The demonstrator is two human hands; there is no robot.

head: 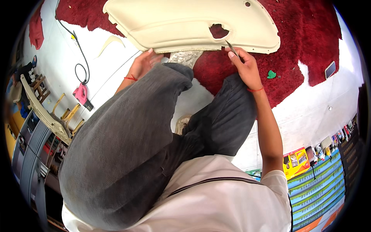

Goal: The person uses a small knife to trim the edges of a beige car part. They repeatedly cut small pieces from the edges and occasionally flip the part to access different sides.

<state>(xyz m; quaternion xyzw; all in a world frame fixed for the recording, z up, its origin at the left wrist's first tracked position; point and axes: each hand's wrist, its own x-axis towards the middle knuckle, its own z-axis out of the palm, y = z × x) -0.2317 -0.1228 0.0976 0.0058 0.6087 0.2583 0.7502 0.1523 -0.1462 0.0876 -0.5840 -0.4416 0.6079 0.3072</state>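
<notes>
A cream car door trim panel [179,26] lies over the red carpet before me. It has a large opening with an uneven edge, a small round hole near its far edge, and notches along its rim. My right hand [246,65] holds a slim, pointed blade-like tool [232,48], whose tip is over the panel just below the large opening. My left hand [143,63] is at the panel's near left edge, its thumb at the rim. The fingers there are blurred, so their grip cannot be made out.
My light shoe [185,58] is against the panel's near edge. A pink heat gun [82,94] with a black cord lies left on the white floor. Right are a green scrap [271,74], a phone [330,69] and stacked boxes [316,185]. Another curved panel [43,113] leans at left.
</notes>
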